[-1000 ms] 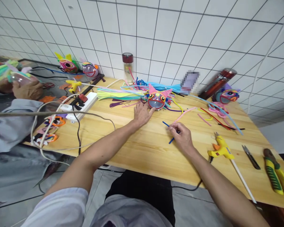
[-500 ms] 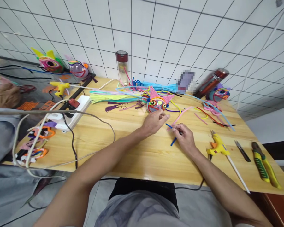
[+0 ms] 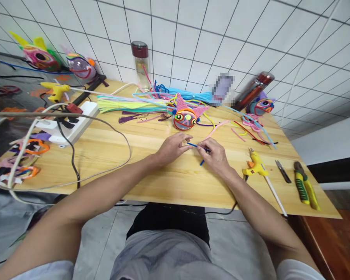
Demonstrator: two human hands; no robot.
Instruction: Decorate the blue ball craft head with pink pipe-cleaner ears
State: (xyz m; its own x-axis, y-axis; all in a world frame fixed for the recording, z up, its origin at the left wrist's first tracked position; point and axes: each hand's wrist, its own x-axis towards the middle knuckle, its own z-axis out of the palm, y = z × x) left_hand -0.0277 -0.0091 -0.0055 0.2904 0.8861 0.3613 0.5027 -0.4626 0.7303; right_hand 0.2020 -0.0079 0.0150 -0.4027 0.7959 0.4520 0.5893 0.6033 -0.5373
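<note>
My right hand (image 3: 215, 154) pinches a short blue pipe cleaner (image 3: 192, 144); one end points left from the fingertips and another blue end shows below them. Close to the left tip is my left hand (image 3: 174, 148), its thumb and fingers apart with nothing visible between them. Whether a fingertip touches the pipe cleaner I cannot tell. Just behind my hands sits a round, clear fish-like figure (image 3: 184, 121) with pink pointed ears, large ringed eyes and a red mouth outline. A pink pipe cleaner (image 3: 217, 129) lies behind my right hand.
Right of my hands lie a yellow glue gun (image 3: 256, 165), small snips (image 3: 282, 171) and green-yellow pliers (image 3: 305, 186). Bundled pipe cleaners (image 3: 128, 104) and a glass bottle (image 3: 142, 68) are behind. At left, cables loop around a white power strip (image 3: 76, 126).
My left hand has drawn back from the fish-like figure and come near the blue pipe cleaner's tip, fingers spreading. My right hand keeps its pinch. The camera view has shifted.
</note>
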